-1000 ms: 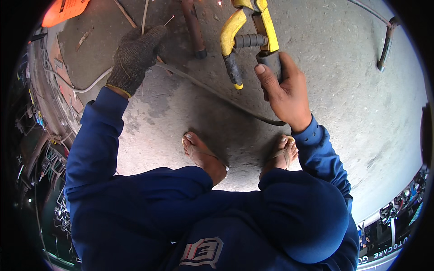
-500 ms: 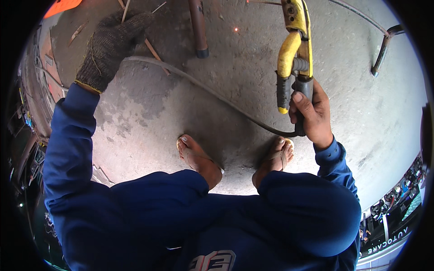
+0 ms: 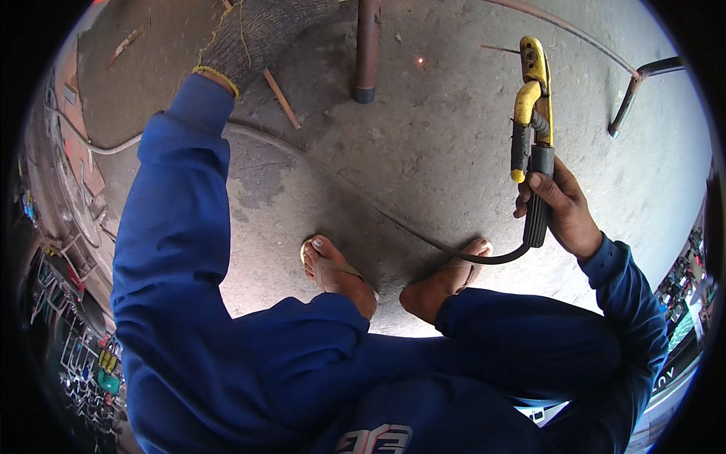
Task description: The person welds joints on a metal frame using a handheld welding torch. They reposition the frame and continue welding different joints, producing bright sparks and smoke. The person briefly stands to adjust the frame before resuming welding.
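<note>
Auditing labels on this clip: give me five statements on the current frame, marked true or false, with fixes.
1. The bare right hand grips the black handle of a yellow-and-black clamp-headed tool. True.
2. The left hand is bare. False: it wears a dark knitted glove with yellow edging.
3. A thin straight rod sticks out of the tool's head toward the picture's right. False: it points left.
4. A small glowing orange spot shows between the round brown metal tube and the tool. True.
5. The dark flexible cable meets the tool at its yellow head. False: it meets the handle's lower end.
</note>
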Demonstrator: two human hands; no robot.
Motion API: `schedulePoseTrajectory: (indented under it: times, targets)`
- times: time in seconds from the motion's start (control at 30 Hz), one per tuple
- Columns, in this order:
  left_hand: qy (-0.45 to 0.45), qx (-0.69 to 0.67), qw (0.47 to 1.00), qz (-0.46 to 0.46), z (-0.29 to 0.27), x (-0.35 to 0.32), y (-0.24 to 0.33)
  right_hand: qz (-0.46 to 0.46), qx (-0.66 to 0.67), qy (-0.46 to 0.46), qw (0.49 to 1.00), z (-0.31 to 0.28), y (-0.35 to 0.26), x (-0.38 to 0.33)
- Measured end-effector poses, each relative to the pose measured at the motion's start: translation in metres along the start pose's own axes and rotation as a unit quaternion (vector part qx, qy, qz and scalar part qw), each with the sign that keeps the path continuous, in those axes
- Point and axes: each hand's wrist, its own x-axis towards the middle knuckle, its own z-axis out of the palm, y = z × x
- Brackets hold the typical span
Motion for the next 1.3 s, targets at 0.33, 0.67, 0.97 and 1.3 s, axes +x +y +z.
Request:
schedulePoseTrajectory:
  times: [0.33, 0.67, 0.97, 1.3]
  targets:
    - [-0.025, -0.044, 0.984, -0.173, -0.005, 0.012, 0.044, -0.089, 0.025, 0.084, 0.992, 0.049, -0.017, 0.011]
    - [0.173, -0.202, 0.944, -0.195, -0.043, 0.012, -0.048, -0.072, 0.011, 0.132, 0.989, 0.041, -0.011, -0.004]
    - [-0.067, -0.644, 0.748, -0.145, -0.066, -0.05, -0.046, -0.11, 0.169, 0.149, 0.968, 0.015, 0.009, -0.02]
    - [-0.024, -0.291, 0.935, -0.203, -0.057, -0.079, 0.0, -0.094, 0.228, 0.062, 0.967, 0.042, 0.009, 0.021]
